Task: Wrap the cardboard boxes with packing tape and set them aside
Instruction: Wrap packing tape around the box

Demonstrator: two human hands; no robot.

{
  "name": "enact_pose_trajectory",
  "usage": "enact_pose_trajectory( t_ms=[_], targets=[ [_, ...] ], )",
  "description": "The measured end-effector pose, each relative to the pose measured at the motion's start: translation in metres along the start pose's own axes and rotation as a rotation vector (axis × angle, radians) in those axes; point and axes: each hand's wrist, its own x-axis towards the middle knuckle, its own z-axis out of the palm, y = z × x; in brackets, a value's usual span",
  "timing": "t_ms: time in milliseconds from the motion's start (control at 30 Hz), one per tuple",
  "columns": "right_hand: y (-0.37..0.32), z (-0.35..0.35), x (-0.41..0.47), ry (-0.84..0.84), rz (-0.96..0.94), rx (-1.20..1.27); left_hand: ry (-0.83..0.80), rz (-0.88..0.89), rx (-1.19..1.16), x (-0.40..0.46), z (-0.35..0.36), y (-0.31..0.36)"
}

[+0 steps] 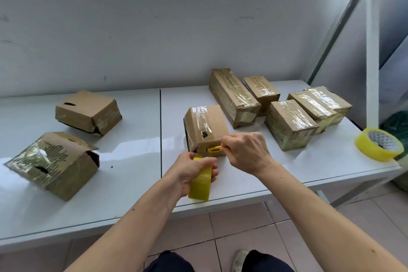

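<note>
Your left hand (191, 169) grips the tape roll (201, 183) just below the box (207, 130) at the table's front edge, probably holding the strip taut so the yellow cutter (214, 149) in your right hand (247, 150) can slice it.

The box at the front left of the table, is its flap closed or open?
Open. On the front-left box, the right-hand flap lifts away from the side and leaves a dark gap beneath it; no tape holds it down there.
</note>
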Motion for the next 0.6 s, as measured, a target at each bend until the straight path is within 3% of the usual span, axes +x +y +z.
enact_pose_trajectory(
  t_ms=[367, 600],
  targets=[
    [0.011, -0.015, 0.027, -0.187, -0.181, -0.025, -0.014, -0.019, -0.027, 0.0, -0.004, 0.002],
    [0.011, -0.021, 0.037, -0.328, -0.185, -0.119, 0.003, -0.011, -0.078, 0.002, -0.013, 0.006]
  ],
)
